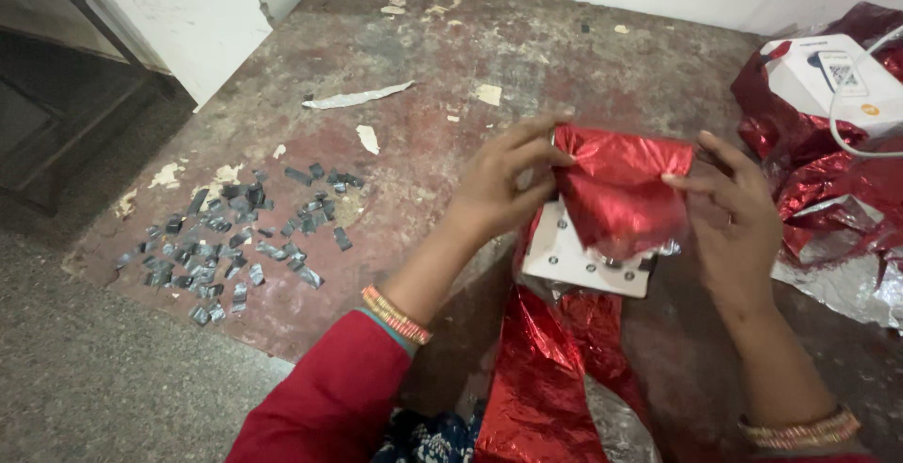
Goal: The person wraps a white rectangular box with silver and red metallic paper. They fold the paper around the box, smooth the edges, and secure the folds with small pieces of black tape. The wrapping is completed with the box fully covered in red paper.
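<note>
2 hands folded red foil over a white card above the desk.

The left hand (pixel 503 185) pinched the upper left corner of the red foil sheet (pixel 621 190), fingers closed on it; the right hand (pixel 729 218) gripped its right edge, thumb hidden behind the foil. The white card (pixel 574 261) lay under the foil, its top covered, only the lower strip with small round studs showing. The foil's long axis ran from the card down toward the person, its tail cut off by the frame's bottom edge. Left of the card lay small grey pieces (pixel 235 232) scattered on the desk (pixel 423 58); right of it, more crumpled foil (pixel 828 199) and a white box (pixel 832 77), partly cut off.
</note>
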